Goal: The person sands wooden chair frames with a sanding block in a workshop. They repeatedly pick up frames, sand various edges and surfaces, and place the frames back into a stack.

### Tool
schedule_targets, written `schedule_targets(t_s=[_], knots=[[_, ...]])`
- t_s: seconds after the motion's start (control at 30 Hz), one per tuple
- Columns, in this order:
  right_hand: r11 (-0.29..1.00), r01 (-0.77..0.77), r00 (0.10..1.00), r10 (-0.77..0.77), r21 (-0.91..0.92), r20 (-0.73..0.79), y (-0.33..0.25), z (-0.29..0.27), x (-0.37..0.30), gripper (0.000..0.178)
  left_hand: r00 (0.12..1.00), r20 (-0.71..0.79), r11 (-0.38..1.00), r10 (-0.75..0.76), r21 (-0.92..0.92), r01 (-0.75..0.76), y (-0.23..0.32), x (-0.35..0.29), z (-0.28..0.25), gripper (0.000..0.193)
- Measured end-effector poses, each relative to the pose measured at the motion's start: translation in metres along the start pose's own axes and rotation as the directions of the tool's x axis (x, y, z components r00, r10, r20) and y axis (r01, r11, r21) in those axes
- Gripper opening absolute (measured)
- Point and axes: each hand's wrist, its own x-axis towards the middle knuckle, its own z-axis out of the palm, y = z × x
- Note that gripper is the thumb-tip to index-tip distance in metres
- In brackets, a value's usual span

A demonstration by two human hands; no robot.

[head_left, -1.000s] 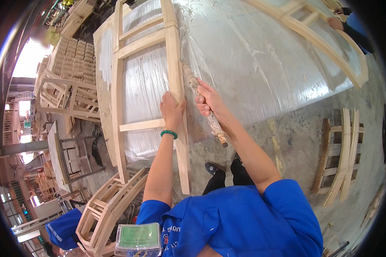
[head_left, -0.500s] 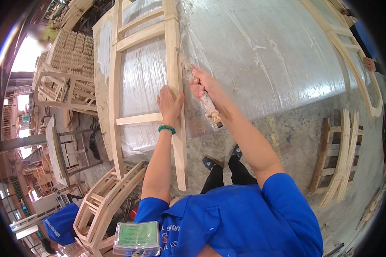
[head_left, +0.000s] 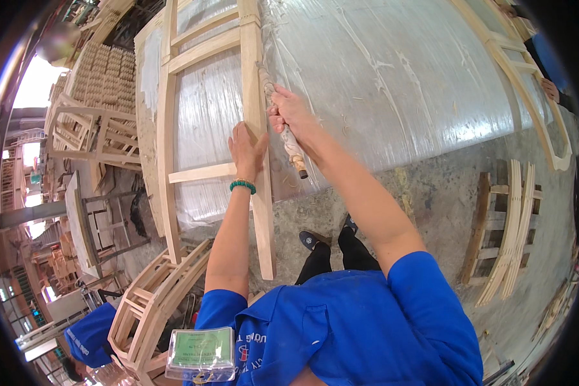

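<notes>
A pale wooden frame (head_left: 251, 90) with long rails and crosspieces lies on a table. My left hand (head_left: 246, 151) rests on its near right-hand rail, fingers stretched out, just beside where a crosspiece joins. In my right hand (head_left: 291, 114) is a long slim hand tool (head_left: 293, 152) with a wrapped, light-coloured handle and a dark butt end. My fingers are closed round its middle. The tool's narrow far end lies against the right side of the rail; its exact kind I cannot make out.
Plastic film covers the table (head_left: 392, 90). Across it, another person's hand (head_left: 550, 90) is at a second wooden frame (head_left: 527, 96). Curved wooden strips (head_left: 511, 231) lie on a pallet at right. At lower left stands a curved slatted wooden piece (head_left: 149, 299); stacked parts (head_left: 109, 77) are behind.
The tool and my right hand have shifted a little up and left, closer along the rail. My left hand stays on the rail. The whole view has moved slightly.
</notes>
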Motion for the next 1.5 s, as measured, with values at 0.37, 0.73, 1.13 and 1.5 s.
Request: schedule_targets(t_s=[0.37, 0.73, 1.13, 1.5], knots=[[0.966, 0.251, 0.968, -0.249, -0.069, 0.031, -0.01, -0.032, -0.077, 0.056, 0.992, -0.116, 0.988, 0.058, 0.149, -0.04, 0.001, -0.013, -0.004, 0.074], [0.967, -0.254, 0.967, 0.254, 0.011, -0.022, 0.11, -0.11, -0.345, 0.05, 0.831, 0.513, 0.599, -0.216, -0.603, 0.527, -0.021, -0.262, -0.037, 0.051], [0.963, -0.266, 0.963, 0.264, 0.041, 0.056, 0.169, -0.062, -0.34, 0.055, 0.927, 0.314, 0.511, -0.206, -0.774, 0.375, -0.004, -0.276, -0.016, 0.043], [0.955, -0.261, 0.965, 0.259, 0.137, 0.032, 0.178, -0.052, -0.336, 0.053, 0.931, 0.298, 0.537, -0.211, -0.761, 0.365, -0.005, -0.277, -0.013, 0.046]])
